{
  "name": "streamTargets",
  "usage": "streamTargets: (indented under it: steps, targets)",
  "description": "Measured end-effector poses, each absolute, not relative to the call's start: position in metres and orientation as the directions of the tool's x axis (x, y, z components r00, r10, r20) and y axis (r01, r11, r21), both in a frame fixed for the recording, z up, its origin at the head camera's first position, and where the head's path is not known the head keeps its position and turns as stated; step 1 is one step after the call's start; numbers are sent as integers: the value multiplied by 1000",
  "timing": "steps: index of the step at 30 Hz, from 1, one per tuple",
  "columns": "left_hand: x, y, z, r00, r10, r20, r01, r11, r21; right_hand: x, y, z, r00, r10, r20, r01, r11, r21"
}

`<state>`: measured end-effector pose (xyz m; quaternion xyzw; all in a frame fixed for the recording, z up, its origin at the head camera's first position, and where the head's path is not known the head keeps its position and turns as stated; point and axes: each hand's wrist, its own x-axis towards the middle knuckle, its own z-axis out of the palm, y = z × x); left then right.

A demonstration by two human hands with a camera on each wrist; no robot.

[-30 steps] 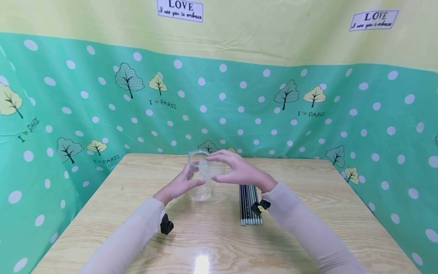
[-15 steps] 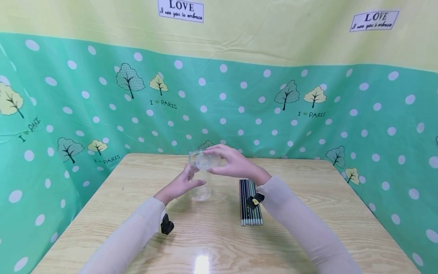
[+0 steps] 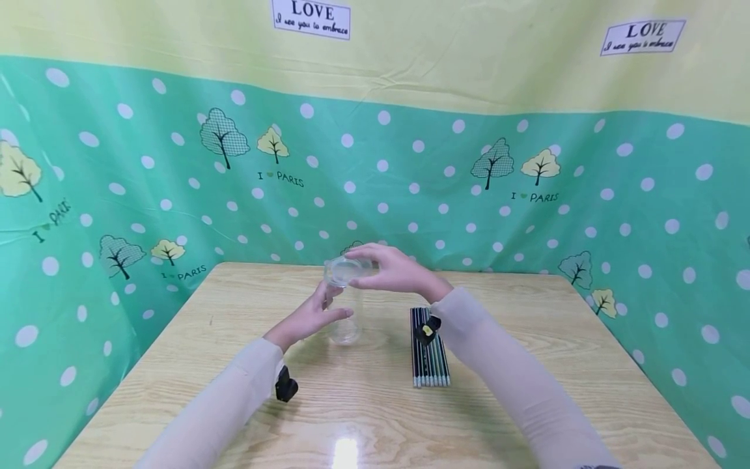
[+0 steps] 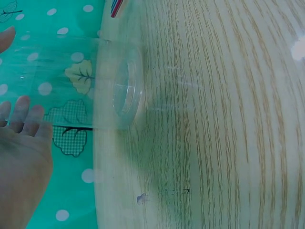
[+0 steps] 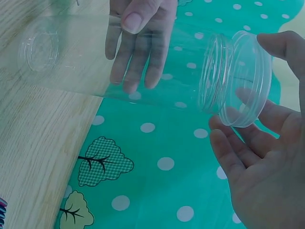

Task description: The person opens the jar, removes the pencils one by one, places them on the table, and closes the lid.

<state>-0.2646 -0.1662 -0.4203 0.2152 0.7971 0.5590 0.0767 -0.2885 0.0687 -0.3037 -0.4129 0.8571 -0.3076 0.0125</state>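
Note:
A tall clear plastic jar stands upright on the table. My left hand grips its side, with the thumb in front and the fingers behind, seen through the clear wall in the right wrist view. At the top, my right hand holds a clear round lid by its edge, thumb on one side and fingers on the other. The lid sits right at the threaded mouth of the jar, slightly tilted to it. Nothing shows inside the jar.
A flat row of several dark pencils lies on the wooden table, right of the jar and partly under the right wrist. A green and yellow patterned cloth hangs behind the table and along its sides.
My right hand has moved left and slightly up with the lid, bringing it from beside the jar onto its mouth and turning it flatter. My left hand and the jar have stayed in place.

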Motion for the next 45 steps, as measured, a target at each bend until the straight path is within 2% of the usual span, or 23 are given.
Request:
streamTargets:
  steps: [11, 18, 36, 45]
  targets:
    - [-262, -166, -418, -903, 418, 101, 243, 302, 922, -299, 61, -302, -650, -740, 172, -704, 502, -503]
    - [-262, -166, -419, -897, 427, 118, 261, 294, 919, -303, 57, -296, -620, -775, 126, -702, 475, -530]
    - [-260, -167, -419, -905, 416, 91, 234, 307, 923, -307, 50, -296, -630, -774, 64, -669, 500, -550]
    - [-261, -166, -419, -901, 423, 100, 249, 313, 917, -308, 51, -301, -646, -758, 90, -664, 500, -555]
